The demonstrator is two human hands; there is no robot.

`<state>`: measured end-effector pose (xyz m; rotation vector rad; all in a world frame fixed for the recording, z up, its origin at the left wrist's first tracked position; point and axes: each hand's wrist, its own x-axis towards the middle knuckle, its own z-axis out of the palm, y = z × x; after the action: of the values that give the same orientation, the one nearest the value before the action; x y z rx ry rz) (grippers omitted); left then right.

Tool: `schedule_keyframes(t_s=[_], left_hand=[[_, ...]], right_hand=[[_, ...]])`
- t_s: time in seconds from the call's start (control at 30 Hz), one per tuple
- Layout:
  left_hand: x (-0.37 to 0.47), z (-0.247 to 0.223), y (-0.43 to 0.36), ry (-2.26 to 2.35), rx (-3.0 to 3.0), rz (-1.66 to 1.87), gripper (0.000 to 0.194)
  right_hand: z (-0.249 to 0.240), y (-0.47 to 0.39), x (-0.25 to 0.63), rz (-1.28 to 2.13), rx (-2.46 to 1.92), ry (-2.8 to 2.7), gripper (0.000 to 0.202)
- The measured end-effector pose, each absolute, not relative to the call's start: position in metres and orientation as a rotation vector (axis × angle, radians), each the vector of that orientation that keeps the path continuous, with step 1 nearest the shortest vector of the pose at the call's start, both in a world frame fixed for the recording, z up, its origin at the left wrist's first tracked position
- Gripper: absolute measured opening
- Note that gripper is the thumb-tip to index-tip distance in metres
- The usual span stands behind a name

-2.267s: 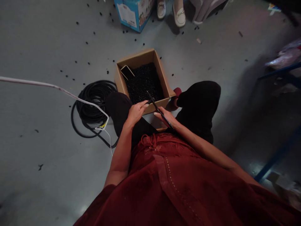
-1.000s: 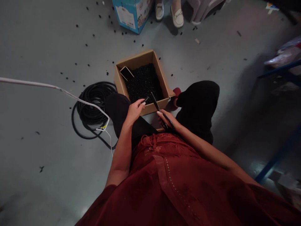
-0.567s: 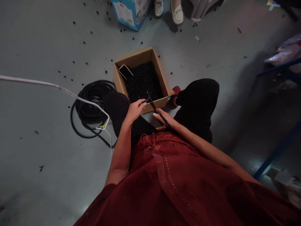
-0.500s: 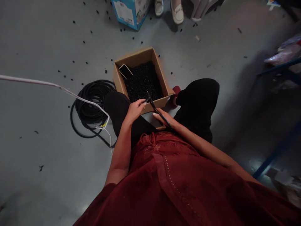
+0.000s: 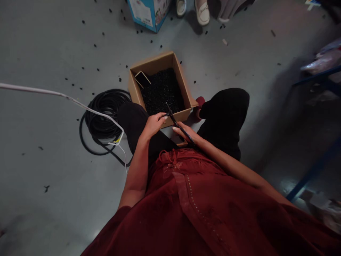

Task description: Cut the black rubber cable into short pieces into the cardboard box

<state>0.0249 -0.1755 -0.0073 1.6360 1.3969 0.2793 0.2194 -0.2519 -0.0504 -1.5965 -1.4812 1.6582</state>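
My left hand [image 5: 155,124] pinches a small dark piece at its fingertips, too small to make out, over the near edge of a cardboard box [image 5: 136,91]. Dark pieces [image 5: 163,89] fill much of the box, and a small black panel with a light edge [image 5: 142,80] leans in its back left corner. Wrapped in my right hand [image 5: 186,132] is a long, thin black tool [image 5: 176,123], which looks like scissors or a cutter. The tool's upper end touches or crosses the piece at my left fingertips.
A coil of black hose [image 5: 102,117] lies left of the box, with a white cable [image 5: 80,104] across it. Black bits dot the floor. Beyond stand a blue carton [image 5: 142,15] and a person's shoes [image 5: 203,14]. A blue metal frame [image 5: 314,170] is at right.
The view has shifted very slightly. My hands and the black tool hold nearly the same place and pose.
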Motion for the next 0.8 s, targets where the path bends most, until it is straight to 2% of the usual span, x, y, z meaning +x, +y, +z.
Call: schedule_keyframes(t_s=[0.2,0.4,0.8], left_hand=[[0.026,-0.003,-0.175,1.364,1.623,0.222,0.038],[0.027,-0.003,-0.175,1.374,1.632,0.178,0.04],[0.028,-0.016,-0.173,1.416,1.766,0.164,0.04]], right_hand=[[-0.05,-0.25,0.22,1.607,-1.583,-1.53,0.06],[-0.048,-0.249,0.217,1.62,-1.748,-1.499,0.054],[-0.05,-0.247,0.209,1.377,-1.878,-1.589,0.04]])
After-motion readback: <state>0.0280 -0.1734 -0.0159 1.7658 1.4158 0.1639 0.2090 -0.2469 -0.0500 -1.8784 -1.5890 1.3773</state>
